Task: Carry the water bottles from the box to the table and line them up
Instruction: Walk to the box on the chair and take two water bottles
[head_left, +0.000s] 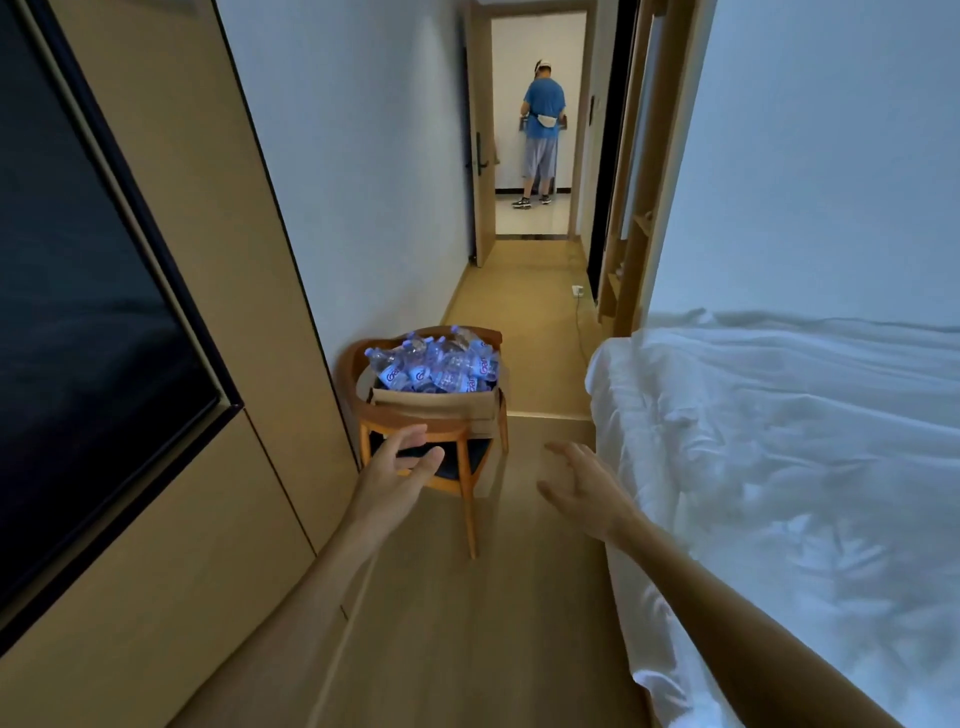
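Wooden flooring (519, 322) runs between a panelled wall carrying a dark screen (88, 291) and a bed (779, 441) with rumpled white sheets, toward an open doorway where a person (543, 130) is seen from behind. Beside the wall, a wooden chair (457, 436) is shown bearing a cardboard box (436, 405) piled above its rim with water bottles (436, 364). Both arms are extended toward the box. The left hand (400, 467) is held with fingers spread and relaxed, empty; the right hand (576, 483) is likewise spread and empty. Neither hand is touching the box or chair. No table is visible. Risk is judged to lie in the loose heap: bottles lying crosswise may be dislodged and rolled onto the floor if one is pulled from underneath. The box, seated on a narrow chair, may also be tipped by a sideways tug.
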